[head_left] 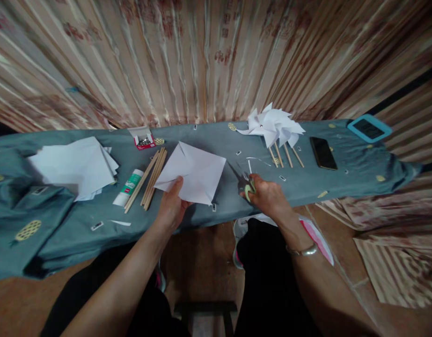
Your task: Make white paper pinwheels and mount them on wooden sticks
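Observation:
My left hand (174, 201) pinches the lower left edge of a square white paper sheet (198, 171), thumb on top. Creases and cut lines run in from the sheet's corners. To the right of the paper, my right hand (267, 193) is closed round the light green handles of a pair of scissors (250, 188). The dark blades point up and left toward the sheet, apart from it. A thin white paper strip (250, 166) lies just beyond the scissors.
On the cloth-covered table (216, 224) lie white sheets (75, 164), a glue stick (128, 188), wooden sticks (155, 178) and a red box of small metal pieces (144, 139). Paper pinwheels (275, 126), a phone (323, 153) and a blue-framed digital display (369, 128) lie right. A curtain (201, 61) hangs behind.

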The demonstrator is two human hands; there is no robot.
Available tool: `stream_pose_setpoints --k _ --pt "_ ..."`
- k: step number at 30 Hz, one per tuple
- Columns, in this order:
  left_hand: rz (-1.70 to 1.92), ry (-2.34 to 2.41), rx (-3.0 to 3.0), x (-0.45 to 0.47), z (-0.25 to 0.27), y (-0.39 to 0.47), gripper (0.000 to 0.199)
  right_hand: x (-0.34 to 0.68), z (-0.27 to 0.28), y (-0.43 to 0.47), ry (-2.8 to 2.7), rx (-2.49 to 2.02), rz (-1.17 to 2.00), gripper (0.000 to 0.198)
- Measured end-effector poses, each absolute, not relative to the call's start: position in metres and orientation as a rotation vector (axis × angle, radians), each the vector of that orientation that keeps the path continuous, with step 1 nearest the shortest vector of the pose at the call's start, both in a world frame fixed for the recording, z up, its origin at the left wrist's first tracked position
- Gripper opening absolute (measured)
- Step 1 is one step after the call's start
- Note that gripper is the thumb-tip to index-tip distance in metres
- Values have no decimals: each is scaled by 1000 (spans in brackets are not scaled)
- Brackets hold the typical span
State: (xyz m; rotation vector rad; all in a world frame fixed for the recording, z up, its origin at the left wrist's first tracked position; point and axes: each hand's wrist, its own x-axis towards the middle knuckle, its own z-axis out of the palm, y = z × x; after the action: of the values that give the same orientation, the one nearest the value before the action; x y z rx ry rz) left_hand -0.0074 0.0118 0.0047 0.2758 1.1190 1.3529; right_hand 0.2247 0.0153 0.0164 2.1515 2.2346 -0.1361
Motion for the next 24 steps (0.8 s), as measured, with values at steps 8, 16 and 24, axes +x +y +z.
stream_pose_setpoints --k 8,16,24 --pt "1218 1113 353 0 -3 10 27 237 16 32 2104 2178 61 41" --pt "1144 1115 513 -6 -9 4 38 244 16 38 2071 2215 57 24" --pt "1107 1178 704 -29 -13 0 37 223 -5 38 2642 2202 77 32"
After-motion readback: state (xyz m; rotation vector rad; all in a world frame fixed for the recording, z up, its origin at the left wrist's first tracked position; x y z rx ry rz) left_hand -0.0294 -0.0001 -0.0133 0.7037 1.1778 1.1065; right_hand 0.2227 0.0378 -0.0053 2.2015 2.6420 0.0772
